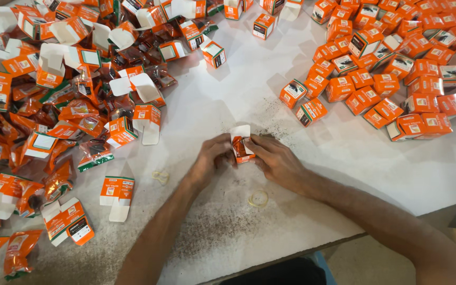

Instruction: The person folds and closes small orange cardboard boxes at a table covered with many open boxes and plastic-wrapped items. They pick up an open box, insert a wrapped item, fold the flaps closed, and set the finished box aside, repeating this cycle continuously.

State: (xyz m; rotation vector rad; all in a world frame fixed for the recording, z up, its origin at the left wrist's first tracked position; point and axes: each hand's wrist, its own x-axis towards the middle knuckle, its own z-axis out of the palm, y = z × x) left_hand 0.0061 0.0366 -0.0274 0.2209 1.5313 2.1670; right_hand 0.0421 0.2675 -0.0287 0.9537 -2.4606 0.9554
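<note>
both forearms are bare from the lower frame edge up to the wrists, with no sleeve showing on either one. the left hand point(210, 158) wears no glove, ring or band that can be seen, and its wrist carries no watch. the right hand point(276, 160) is likewise ungloved, its fingers plain and its wrist unadorned. both arms look lean, with fine hair along the forearms. fingernails are too small to make out.

Matt cardboard box point(241, 143), glossy foil sachets point(93, 155), matt tabletop point(344, 153).
</note>
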